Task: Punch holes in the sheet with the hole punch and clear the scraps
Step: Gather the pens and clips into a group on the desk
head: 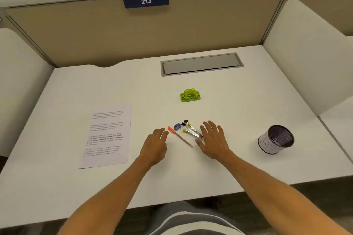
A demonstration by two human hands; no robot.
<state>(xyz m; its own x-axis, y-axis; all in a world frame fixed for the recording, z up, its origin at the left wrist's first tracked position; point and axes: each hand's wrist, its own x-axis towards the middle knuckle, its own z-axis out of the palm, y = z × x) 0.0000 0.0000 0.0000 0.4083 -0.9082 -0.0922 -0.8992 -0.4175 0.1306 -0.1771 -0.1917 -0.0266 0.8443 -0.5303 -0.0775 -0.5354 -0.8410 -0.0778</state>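
In the lower middle of the frame, the left hand (155, 145) and the right hand (213, 139) lie flat on the white desk (238, 112), fingers straight and slightly spread, holding nothing. Between them lie an orange pen (180, 137) and what seem to be clips (188, 129). The green hole punch (190, 95) stands above, in the centre. The printed sheet (108, 135) lies at the left.

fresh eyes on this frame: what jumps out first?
The bright green hole punch stands alone mid-desk, just short of the grey cable hatch. Nearer the person, both hands, left hand and right hand, rest open on the white desk either side of a small clutter of pens and binder clips. The printed sheet lies flat to the left, untouched, and a mesh pen cup stands to the right.
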